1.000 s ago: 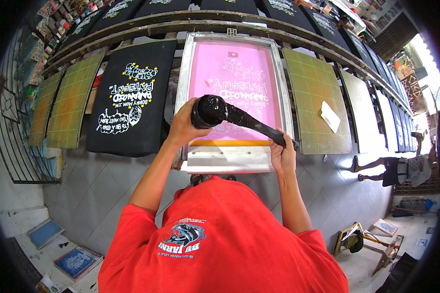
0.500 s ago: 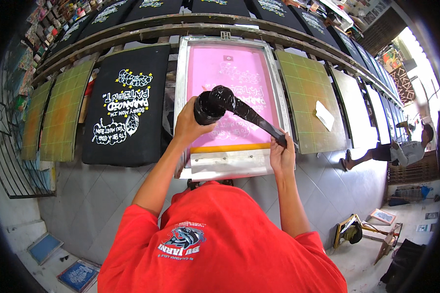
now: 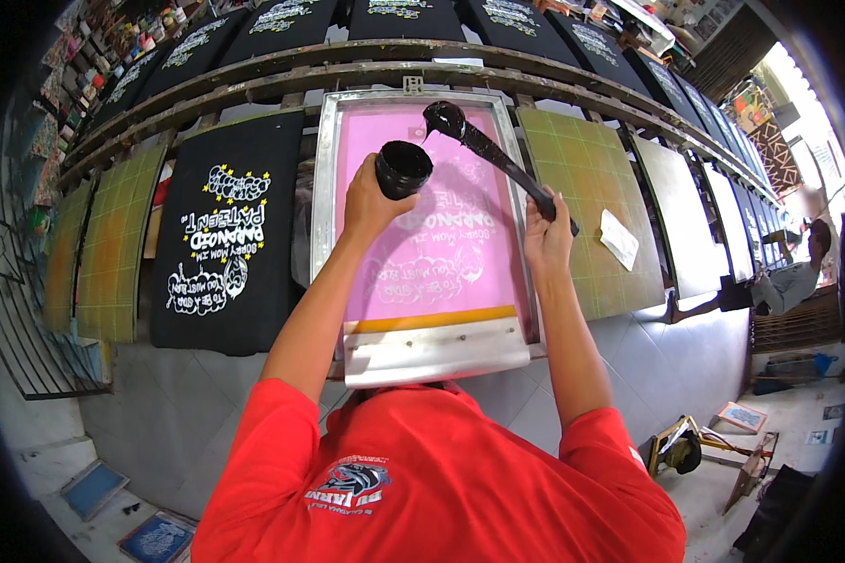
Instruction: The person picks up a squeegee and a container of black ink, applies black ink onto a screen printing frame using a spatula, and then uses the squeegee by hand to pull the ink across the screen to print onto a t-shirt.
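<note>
My left hand (image 3: pixel 370 205) is wrapped round a black, ink-coated jar (image 3: pixel 405 173), its mouth tilted toward the ladle. Between the fingers of my right hand (image 3: pixel 546 235) is the handle of a black ladle (image 3: pixel 498 159). The ladle's bowl, wet with black ink, is above and right of the jar, apart from it, and a thin strand of ink hangs from it. Both are over a screen-printing frame (image 3: pixel 328 206) with pink mesh (image 3: pixel 371 239) bearing pale lettering and drawings. A metal flap (image 3: pixel 432 355) and an orange-yellow strip (image 3: pixel 432 321) run along the screen's near edge.
A printed black shirt (image 3: pixel 221 324) lies on a board left of the screen. To the right, a green gridded board (image 3: pixel 582 178) carries a white scrap (image 3: pixel 619 239). Wooden rails (image 3: pixel 282 80) and more black shirts (image 3: pixel 282 42) stand beyond. A person (image 3: pixel 784 281) is at far right.
The ladle has come up out of the jar's mouth and moved away, up and to the right. My left hand has brought the jar slightly upward in the view.
</note>
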`<state>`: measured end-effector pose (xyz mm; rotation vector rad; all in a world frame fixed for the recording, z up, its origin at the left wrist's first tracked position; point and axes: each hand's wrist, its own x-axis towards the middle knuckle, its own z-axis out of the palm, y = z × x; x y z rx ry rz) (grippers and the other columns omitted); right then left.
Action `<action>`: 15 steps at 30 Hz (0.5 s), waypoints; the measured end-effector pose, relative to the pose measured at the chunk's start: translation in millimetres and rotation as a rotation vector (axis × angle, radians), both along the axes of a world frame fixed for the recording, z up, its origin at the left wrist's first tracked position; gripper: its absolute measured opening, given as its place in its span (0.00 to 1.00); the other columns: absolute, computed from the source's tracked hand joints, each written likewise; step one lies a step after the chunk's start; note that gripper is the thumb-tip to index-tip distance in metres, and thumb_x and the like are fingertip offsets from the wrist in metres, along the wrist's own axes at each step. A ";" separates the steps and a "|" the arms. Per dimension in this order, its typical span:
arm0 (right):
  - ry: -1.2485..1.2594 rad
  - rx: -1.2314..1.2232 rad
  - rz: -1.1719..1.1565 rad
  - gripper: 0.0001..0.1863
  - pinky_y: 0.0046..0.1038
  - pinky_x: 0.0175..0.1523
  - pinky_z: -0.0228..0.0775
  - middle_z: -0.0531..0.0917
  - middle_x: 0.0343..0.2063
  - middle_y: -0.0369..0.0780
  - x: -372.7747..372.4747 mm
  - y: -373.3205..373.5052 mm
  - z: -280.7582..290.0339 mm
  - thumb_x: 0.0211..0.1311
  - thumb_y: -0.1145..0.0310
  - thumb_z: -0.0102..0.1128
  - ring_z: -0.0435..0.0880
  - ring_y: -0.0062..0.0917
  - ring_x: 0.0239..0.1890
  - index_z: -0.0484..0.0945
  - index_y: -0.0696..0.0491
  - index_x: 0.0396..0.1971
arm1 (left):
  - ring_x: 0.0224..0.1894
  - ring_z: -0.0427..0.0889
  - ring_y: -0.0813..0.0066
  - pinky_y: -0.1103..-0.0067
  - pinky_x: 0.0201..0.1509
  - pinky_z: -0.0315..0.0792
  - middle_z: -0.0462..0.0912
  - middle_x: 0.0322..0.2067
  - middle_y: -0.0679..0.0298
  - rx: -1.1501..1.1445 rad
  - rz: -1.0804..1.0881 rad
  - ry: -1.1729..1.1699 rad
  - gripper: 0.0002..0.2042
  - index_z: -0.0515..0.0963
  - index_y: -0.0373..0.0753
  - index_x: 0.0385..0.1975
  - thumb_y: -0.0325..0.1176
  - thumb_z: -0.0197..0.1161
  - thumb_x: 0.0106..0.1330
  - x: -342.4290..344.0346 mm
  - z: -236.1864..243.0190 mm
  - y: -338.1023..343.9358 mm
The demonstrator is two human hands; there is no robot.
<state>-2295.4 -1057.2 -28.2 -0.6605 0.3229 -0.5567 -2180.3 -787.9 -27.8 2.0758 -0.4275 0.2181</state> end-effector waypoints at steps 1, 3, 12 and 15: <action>-0.008 -0.002 -0.016 0.14 0.23 0.44 0.80 0.80 0.38 0.44 14.0 -14.2 -6.6 0.69 0.67 0.53 0.82 0.27 0.38 0.73 0.64 0.43 | 0.44 0.80 0.49 0.64 0.48 0.73 0.80 0.40 0.50 -0.003 0.006 -0.008 0.33 0.70 0.36 0.45 0.38 0.78 0.37 10.0 -4.2 -6.6; 0.004 -0.028 -0.032 0.13 0.23 0.44 0.80 0.80 0.37 0.44 37.1 -37.3 -12.4 0.69 0.67 0.53 0.82 0.27 0.38 0.74 0.64 0.42 | 0.45 0.81 0.52 0.66 0.49 0.74 0.82 0.40 0.50 0.002 0.031 -0.012 0.34 0.71 0.36 0.47 0.38 0.78 0.38 20.9 -1.7 -21.0; 0.121 -0.425 -0.224 0.13 0.27 0.46 0.80 0.79 0.42 0.43 103.4 -73.8 -40.1 0.67 0.67 0.55 0.81 0.26 0.41 0.78 0.63 0.42 | 0.45 0.83 0.58 0.69 0.50 0.75 0.83 0.42 0.52 -0.029 0.112 0.026 0.34 0.72 0.35 0.49 0.38 0.78 0.39 33.5 1.1 -44.8; 0.174 -0.654 -0.235 0.12 0.24 0.45 0.76 0.82 0.38 0.40 111.6 -75.3 -47.3 0.66 0.68 0.57 0.81 0.22 0.40 0.81 0.62 0.41 | 0.45 0.82 0.57 0.68 0.50 0.75 0.83 0.41 0.53 -0.065 0.123 0.018 0.33 0.73 0.36 0.48 0.36 0.79 0.38 31.8 2.1 -34.3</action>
